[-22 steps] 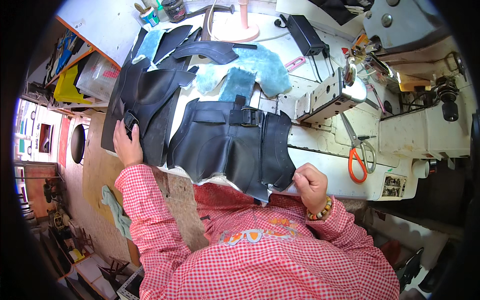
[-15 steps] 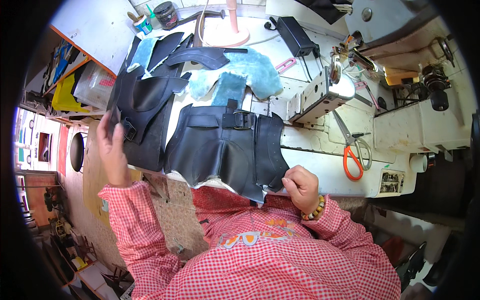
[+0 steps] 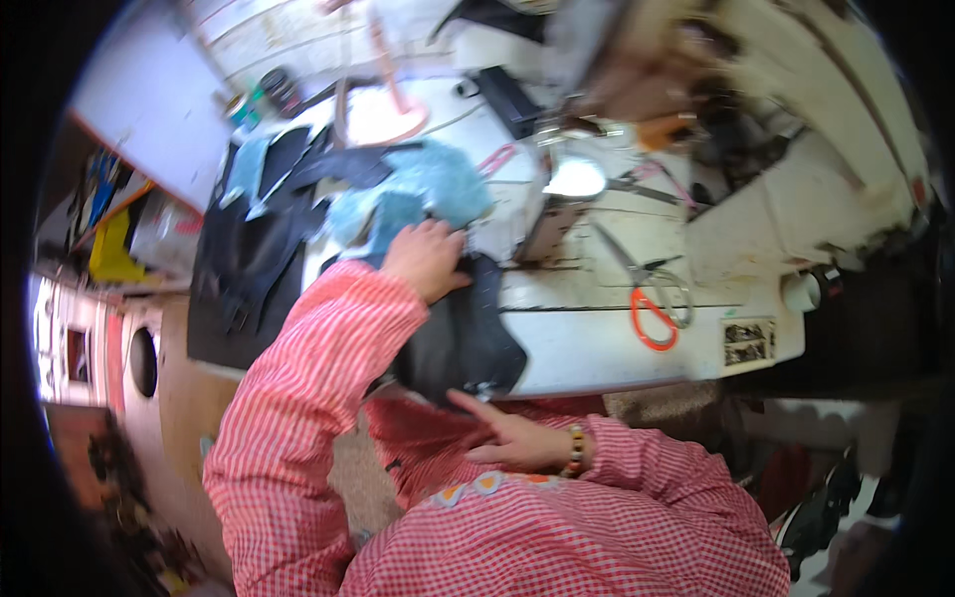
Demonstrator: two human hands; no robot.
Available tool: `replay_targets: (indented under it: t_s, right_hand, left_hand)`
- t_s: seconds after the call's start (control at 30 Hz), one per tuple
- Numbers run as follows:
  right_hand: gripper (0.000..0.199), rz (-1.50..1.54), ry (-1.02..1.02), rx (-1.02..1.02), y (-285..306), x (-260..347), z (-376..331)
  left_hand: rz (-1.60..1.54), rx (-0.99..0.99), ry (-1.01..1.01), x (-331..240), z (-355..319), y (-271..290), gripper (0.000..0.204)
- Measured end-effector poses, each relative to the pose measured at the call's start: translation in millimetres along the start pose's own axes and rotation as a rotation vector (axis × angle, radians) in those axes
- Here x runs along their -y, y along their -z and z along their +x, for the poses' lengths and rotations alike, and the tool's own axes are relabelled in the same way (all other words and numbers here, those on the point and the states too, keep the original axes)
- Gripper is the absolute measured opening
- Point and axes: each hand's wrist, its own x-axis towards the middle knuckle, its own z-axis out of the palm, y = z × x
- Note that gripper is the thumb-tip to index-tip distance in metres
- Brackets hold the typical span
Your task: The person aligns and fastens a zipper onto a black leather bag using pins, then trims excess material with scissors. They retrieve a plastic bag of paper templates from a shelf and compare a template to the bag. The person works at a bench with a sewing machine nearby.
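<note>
A black leather panel point(image 3: 487, 323) lies at the table's front edge, its lower end reaching over my lap. My left hand point(image 3: 426, 261) rests on the panel's upper part, fingers slightly apart, and hides the buckle there. My left sleeve covers the panel's left side. Below the panel's lower edge is my right hand point(image 3: 517, 440), its fingers stretched out and the index tip close to the leather; whether it touches is blurred. Light blue fleece pieces point(image 3: 438, 184) lie just beyond the left hand. More black leather pieces point(image 3: 249, 244) lie to the left.
Orange-handled scissors point(image 3: 652, 318) lie right of the panel. A sewing machine point(image 3: 796, 199) fills the right side, its metal arm point(image 3: 547, 229) near the panel. At the back stand a pink stand point(image 3: 383, 114), a black power adapter point(image 3: 507, 99) and a dark jar point(image 3: 282, 92).
My left hand has moved right from beside the left leather pieces onto the panel. My right hand has dropped left and down, its curled fingers now stretched. The view has shifted.
</note>
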Motion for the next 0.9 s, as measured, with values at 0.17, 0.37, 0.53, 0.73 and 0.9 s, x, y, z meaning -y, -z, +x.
replay_targets:
  t_s: [0.17, 0.37, 0.53, 0.73, 0.9]
  right_hand:
    - [0.094, -0.151, 0.24, -0.005, 2, -22, 26]
    - [0.089, -0.006, 0.275, 0.016, 0, -32, 32]
    - [0.083, 0.158, 0.334, -0.003, 0, -27, 24]
    - [0.073, 0.32, 0.359, -0.063, 13, 16, 4]
    - [0.081, 0.017, 0.632, -0.109, 28, 92, -23]
  left_hand:
    - [-0.158, 0.03, -0.002, 12, 8, -8, 0.047]
    - [-0.355, -0.034, -0.048, 19, 9, -18, 0.028]
    - [-0.514, -0.033, -0.034, 22, 13, -12, 0.023]
    - [-0.684, -0.046, 0.056, 30, 7, 7, 0.017]
    - [-0.857, -0.458, 0.094, 57, -50, 53, 0.014]
